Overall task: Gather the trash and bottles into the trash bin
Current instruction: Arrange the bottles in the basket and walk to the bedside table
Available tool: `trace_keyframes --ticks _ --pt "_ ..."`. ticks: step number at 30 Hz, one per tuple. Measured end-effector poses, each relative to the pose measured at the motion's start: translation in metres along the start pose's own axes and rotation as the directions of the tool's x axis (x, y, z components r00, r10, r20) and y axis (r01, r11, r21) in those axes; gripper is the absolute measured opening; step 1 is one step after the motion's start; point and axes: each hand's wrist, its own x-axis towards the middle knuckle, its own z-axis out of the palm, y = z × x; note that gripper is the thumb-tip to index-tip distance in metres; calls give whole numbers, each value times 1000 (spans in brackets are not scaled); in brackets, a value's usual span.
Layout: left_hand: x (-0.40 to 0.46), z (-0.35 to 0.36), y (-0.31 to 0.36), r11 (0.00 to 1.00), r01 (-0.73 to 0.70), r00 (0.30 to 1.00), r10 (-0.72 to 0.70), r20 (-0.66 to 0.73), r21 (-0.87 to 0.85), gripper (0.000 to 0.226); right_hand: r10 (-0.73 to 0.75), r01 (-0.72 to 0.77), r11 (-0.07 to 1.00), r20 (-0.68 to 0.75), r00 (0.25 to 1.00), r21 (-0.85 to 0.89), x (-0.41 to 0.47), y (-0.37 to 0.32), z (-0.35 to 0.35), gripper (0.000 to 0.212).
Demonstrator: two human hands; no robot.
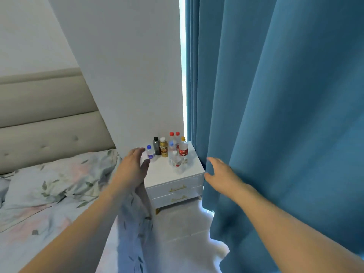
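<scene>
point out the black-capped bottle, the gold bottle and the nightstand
black-capped bottle (156,147), head view, on its dark body
gold bottle (163,149), head view, on its label
nightstand (163,171), head view, on a bare part of its white top

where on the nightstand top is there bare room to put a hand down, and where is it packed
The nightstand top is bare along its front, between the left hand and the lying clear bottle, above the drawers. The back by the wall is crowded with upright bottles, and the curtain borders the right edge beside the right hand.
</scene>
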Motion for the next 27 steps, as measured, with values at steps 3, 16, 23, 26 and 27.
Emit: trace_keyframes --ticks 3,16,23,26,27 --pt "71 -5 -7 1000 15 999 -15 -32 2 47 -14 14 1000 14 1000 1 76 -10 -11 53" --pt "325 204 -73 995 26 930 13 368 -100 50 108 -112 993 123 986 25 428 18 77 52" --pt "375 337 -118 994 29 875 27 483 -108 59 131 -134 991 181 975 2 556 82 166 50" --pt "372 364 -131 993 -27 867 79 492 -113 49 154 -166 985 231 961 36 570 103 191 44" --pt "370 369 -134 992 -40 867 95 489 -120 46 154 -169 985 228 961 44 572 109 197 37"
